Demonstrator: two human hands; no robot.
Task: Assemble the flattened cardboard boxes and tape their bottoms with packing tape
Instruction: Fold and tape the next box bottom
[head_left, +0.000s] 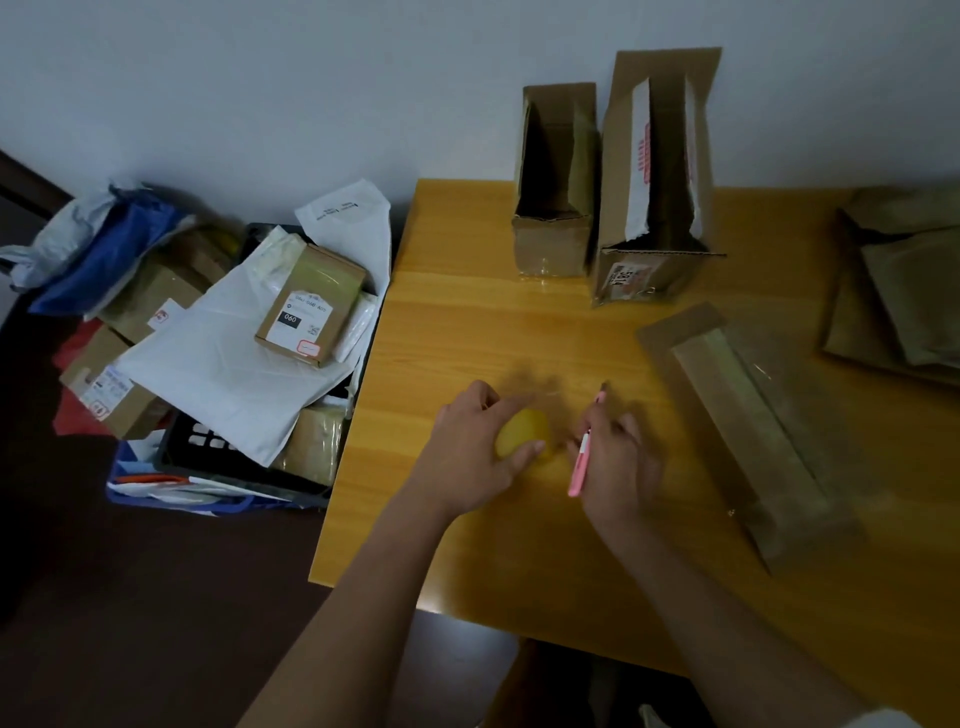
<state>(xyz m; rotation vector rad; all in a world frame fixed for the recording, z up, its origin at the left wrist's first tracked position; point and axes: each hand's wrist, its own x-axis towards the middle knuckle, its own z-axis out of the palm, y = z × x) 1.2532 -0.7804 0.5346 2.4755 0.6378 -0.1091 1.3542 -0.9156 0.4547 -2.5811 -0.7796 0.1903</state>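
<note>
My left hand (467, 457) grips the yellow tape roll (522, 434) on the desk (457, 312); my right hand (613, 467) is closed around a pink cutter (582, 457). A taped box (748, 431) lies just right — two assembled boxes (613, 192) stand at the back.

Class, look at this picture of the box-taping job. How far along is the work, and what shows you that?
Done: two assembled boxes stand at the back of the table, and a taped box lies on its side. In hand: the left hand holds the tape roll; the right hand holds a pink cutter. Left: flattened cardboard waits at the right edge.
</note>
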